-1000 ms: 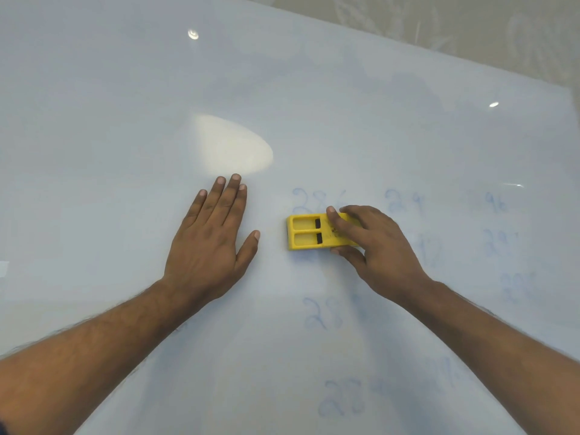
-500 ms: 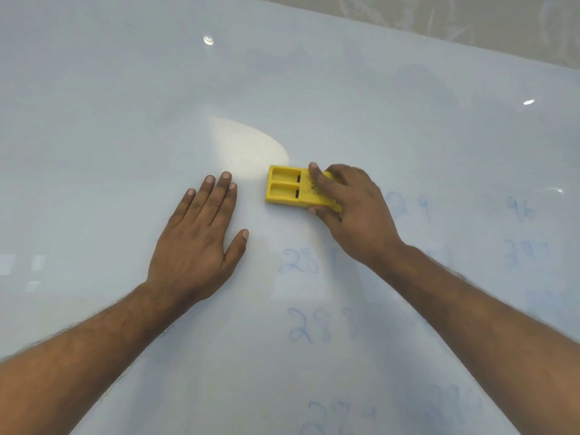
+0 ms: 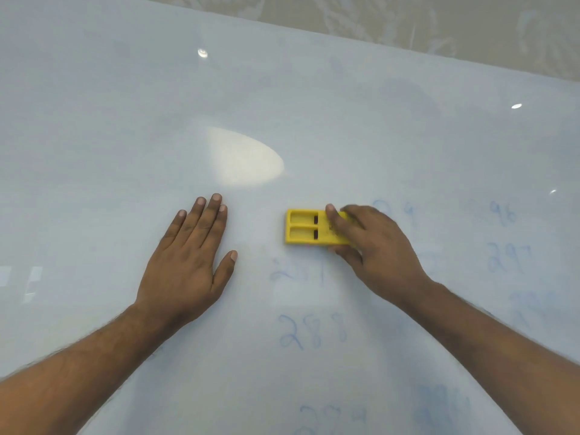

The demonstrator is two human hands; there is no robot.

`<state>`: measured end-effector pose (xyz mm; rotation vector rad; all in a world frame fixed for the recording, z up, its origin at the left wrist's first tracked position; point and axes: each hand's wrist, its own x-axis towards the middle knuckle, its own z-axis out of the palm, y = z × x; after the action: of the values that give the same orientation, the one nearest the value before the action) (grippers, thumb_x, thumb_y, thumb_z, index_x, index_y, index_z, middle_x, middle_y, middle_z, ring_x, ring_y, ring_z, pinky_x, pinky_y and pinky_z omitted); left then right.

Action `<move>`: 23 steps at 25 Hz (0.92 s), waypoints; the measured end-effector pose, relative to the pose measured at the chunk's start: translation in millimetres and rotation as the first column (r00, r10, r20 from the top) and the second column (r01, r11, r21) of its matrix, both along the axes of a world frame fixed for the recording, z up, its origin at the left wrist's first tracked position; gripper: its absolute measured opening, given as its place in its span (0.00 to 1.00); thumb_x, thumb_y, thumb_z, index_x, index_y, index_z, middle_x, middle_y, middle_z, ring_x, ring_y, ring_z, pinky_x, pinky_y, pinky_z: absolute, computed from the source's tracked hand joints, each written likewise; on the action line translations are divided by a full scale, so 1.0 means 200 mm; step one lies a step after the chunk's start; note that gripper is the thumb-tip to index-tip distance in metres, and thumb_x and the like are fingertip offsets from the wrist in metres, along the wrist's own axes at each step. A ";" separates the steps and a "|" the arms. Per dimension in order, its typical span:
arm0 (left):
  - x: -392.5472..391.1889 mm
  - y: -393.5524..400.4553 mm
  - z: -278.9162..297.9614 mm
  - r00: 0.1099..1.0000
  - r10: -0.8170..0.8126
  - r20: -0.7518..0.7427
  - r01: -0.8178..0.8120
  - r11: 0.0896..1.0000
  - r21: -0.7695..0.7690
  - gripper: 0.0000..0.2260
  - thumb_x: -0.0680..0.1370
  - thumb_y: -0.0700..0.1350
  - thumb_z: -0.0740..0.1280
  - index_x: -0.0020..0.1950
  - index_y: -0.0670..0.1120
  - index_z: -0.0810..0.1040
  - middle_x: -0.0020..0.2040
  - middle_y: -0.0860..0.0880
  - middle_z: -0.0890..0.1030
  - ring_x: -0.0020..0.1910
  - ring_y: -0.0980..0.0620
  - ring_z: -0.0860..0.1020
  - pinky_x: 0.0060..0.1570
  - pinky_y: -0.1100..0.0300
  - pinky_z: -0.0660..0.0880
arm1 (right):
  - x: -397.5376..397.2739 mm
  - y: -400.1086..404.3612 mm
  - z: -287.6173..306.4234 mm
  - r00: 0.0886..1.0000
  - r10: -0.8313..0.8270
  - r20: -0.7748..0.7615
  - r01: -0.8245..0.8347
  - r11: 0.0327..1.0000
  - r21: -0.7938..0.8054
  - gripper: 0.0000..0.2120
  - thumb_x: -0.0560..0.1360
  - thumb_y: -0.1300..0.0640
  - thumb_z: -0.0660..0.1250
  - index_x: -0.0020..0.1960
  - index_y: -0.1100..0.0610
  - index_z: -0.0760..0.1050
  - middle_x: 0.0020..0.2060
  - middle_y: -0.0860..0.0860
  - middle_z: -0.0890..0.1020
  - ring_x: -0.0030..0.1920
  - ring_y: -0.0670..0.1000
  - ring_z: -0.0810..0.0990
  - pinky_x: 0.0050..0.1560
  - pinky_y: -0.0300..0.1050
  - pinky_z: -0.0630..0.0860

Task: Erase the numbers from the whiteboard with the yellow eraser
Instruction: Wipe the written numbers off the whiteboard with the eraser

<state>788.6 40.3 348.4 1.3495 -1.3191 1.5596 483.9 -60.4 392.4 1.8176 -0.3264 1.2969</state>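
We look down on a pale whiteboard [image 3: 94, 120] that fills nearly the whole view; its far edge runs across the top, w/ a beige patterned surface [image 3: 408, 17] beyond it.

Our left hand [image 3: 185, 262] lies flat on the board, palm down, open, fingers together & pointing to the far edge, thumb spread to the right. It holds nothing. The forearm runs in from the near left corner.

Our right hand [image 3: 373, 246] grips the yellow eraser [image 3: 306, 227]: index finger laid over its top, thumb against the near side, other fingers curled at the far side. The hand covers the eraser's right end. The eraser lies flat on the board, long side running left-right, approx. mid-board, right of the left hand & apart from it. Its exposed left part shows two shallow recesses, one behind the other, each w/ a small dark slot. The right forearm comes in from the near right corner.

Faint blue numbers remain. A smeared one [image 3: 295, 274], hard to read, sits just on the near side of the eraser. Nearer to us is "288" [image 3: 310, 331], & another partly cut off at the near edge [image 3: 332, 416], prob. starting "28". Toward the right edge: "96" [image 3: 505, 213], "297" [image 3: 508, 257], & fainter blurred ones nearer us that we can't read. A partial "9"-like mark [image 3: 383, 208] shows just beyond the right hand's knuckles.

A bright oval glare [image 3: 244, 158] sits on the board beyond the left hand, plus small light spots [image 3: 202, 53] further off.
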 end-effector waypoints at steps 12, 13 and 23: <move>0.02 0.00 -0.11 0.999 -0.030 0.045 0.030 1.000 0.001 0.30 0.84 0.54 0.51 0.82 0.40 0.55 0.83 0.44 0.55 0.82 0.45 0.54 0.79 0.45 0.55 | 0.18 0.12 -0.27 0.997 0.077 -0.006 -0.075 0.984 0.164 0.25 0.80 0.46 0.59 0.73 0.56 0.68 0.60 0.55 0.77 0.58 0.57 0.75 0.61 0.48 0.71; 0.02 0.00 -0.12 0.998 -0.035 0.046 0.035 0.999 0.005 0.30 0.84 0.55 0.51 0.82 0.40 0.55 0.83 0.44 0.55 0.82 0.45 0.54 0.79 0.45 0.55 | 0.15 0.13 -0.32 0.998 0.063 -0.031 -0.056 0.982 0.182 0.25 0.80 0.45 0.58 0.73 0.56 0.69 0.60 0.55 0.77 0.58 0.57 0.75 0.61 0.48 0.71; 0.01 0.01 -0.25 0.998 -0.047 0.030 0.046 0.998 0.031 0.30 0.83 0.55 0.52 0.82 0.40 0.55 0.83 0.44 0.55 0.82 0.45 0.53 0.79 0.45 0.54 | 0.12 0.17 -0.24 0.981 0.062 0.183 -0.117 0.944 0.308 0.27 0.73 0.53 0.69 0.71 0.53 0.72 0.59 0.52 0.78 0.58 0.52 0.74 0.58 0.44 0.71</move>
<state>790.9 42.5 299.0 1.3088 -1.3884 1.5406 507.3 -27.1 344.4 2.0094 -0.5808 1.5396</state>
